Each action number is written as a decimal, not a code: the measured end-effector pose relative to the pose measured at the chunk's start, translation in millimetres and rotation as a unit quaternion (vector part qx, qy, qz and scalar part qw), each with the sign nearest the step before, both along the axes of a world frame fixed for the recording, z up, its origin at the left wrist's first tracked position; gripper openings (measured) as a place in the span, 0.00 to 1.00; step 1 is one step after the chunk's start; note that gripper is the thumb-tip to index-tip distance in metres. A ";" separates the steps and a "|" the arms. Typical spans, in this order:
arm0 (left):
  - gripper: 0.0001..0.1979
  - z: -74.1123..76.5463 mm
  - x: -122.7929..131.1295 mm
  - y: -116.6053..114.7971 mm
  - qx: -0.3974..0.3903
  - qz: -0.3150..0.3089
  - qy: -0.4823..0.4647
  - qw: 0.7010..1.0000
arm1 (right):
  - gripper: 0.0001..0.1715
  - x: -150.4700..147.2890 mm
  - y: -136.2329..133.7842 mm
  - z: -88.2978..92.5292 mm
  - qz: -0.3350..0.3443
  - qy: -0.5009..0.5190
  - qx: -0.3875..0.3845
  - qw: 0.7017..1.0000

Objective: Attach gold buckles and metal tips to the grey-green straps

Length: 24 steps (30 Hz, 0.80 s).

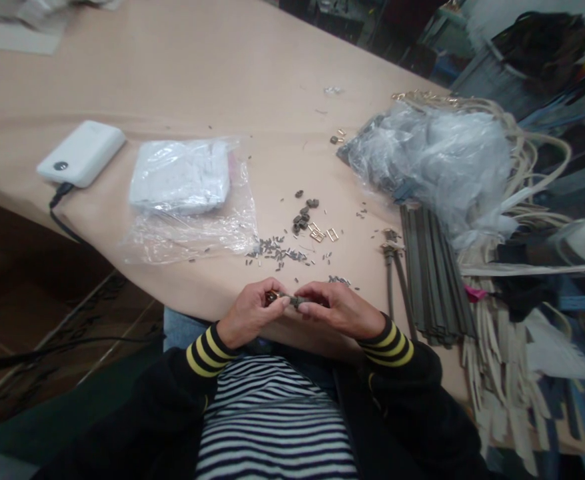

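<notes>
My left hand point(250, 311) and my right hand point(336, 308) meet at the near edge of the beige table point(182, 73), fingers pinched. Between them they hold a narrow grey strap point(296, 301). The left fingertips also grip a small dark metal buckle point(271, 297) at the strap's end. Just beyond the hands lie several tiny metal pins point(277, 252), a cluster of dark metal pieces point(303, 215) and two gold rectangular rings point(324, 234).
A bundle of grey straps point(430, 273) lies to the right, beside a crumpled clear bag point(432, 160) and cream straps point(497, 373). A white packet in clear plastic point(182, 177) and a white power bank point(81, 153) with a black cable sit at the left.
</notes>
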<state>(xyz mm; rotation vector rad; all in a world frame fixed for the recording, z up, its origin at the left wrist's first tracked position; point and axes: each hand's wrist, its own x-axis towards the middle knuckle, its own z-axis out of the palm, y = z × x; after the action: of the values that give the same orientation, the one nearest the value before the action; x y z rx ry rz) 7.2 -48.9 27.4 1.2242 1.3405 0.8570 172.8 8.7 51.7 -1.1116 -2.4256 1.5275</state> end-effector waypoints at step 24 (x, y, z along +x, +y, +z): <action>0.05 -6.7 1.7 -0.4 0.030 -0.020 0.079 0.996 | 0.09 -2.3 -5.6 -9.3 -0.014 -0.037 0.060 0.997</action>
<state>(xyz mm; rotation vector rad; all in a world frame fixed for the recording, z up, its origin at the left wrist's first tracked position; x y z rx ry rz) 8.9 -49.3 20.7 1.3857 1.4197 0.7896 170.4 3.0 42.4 -1.1938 -2.5005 1.3359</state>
